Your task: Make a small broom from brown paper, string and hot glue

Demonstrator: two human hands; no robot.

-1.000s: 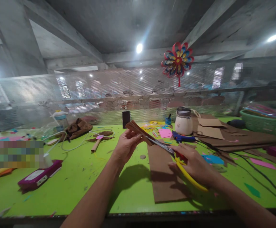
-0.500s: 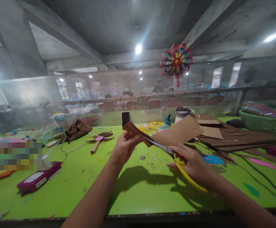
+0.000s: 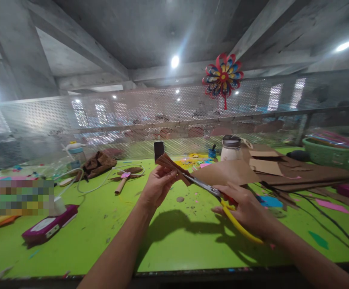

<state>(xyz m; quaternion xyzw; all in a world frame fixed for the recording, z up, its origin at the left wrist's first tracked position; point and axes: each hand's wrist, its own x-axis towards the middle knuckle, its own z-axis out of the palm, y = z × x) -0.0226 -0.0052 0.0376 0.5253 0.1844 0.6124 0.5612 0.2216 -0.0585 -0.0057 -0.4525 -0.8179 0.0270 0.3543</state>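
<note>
My left hand (image 3: 159, 185) pinches a folded stack of brown paper (image 3: 170, 164) above the green table. In my right hand (image 3: 243, 206) are scissors (image 3: 206, 186) with yellow handles, their blades pointing left and meeting the lower right end of the folded paper. Just behind the blades a wide tan-brown paper piece (image 3: 230, 171) extends to the right; whether it joins the folded stack I cannot tell. My fingers hide part of the scissor handles.
A purple power strip (image 3: 49, 226) lies at left, near a brown paper flower (image 3: 129, 173) with a rolled stem. Behind stand a phone (image 3: 159, 151), a blue ink pot (image 3: 212, 152) and a jar (image 3: 231, 148). Brown sheets (image 3: 309, 172) and a green basket (image 3: 337, 158) are at right.
The wide brown paper piece behind the scissors has dropped lower and flatter, showing more of the jar. Both hands and the scissors have hardly moved.
</note>
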